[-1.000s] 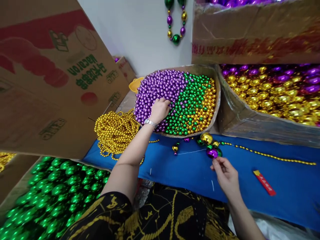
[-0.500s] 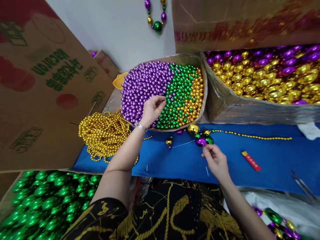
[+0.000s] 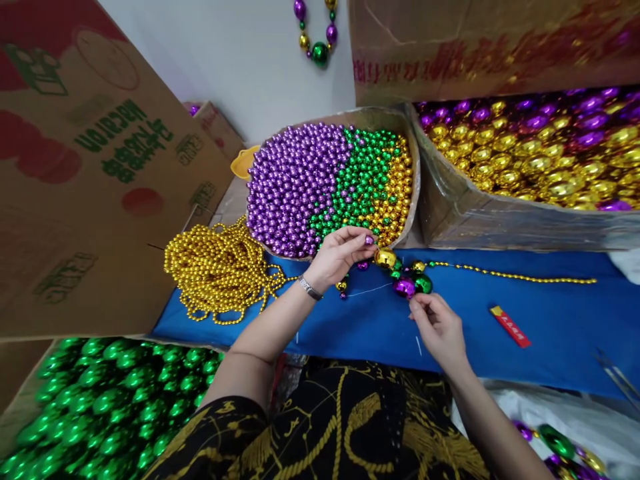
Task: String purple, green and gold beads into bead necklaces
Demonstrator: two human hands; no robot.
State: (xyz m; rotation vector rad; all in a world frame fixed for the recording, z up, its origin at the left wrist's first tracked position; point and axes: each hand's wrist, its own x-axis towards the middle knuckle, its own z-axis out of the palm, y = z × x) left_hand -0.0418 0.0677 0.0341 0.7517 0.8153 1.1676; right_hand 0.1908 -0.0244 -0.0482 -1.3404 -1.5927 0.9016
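A purple bead (image 3: 369, 239) is pinched in the left hand (image 3: 340, 255), while the thread (image 3: 367, 289) beside the strung beads (image 3: 407, 277) is gripped by the right hand (image 3: 440, 328).

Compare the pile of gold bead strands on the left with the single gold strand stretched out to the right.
The gold bead pile is a tangled, heaped mass of many loops; the single gold strand lies flat in one nearly straight line. The pile sits by the tray of small beads near the left hand; the strand runs right from the large beads by the right hand. Both are shiny gold on the blue cloth.
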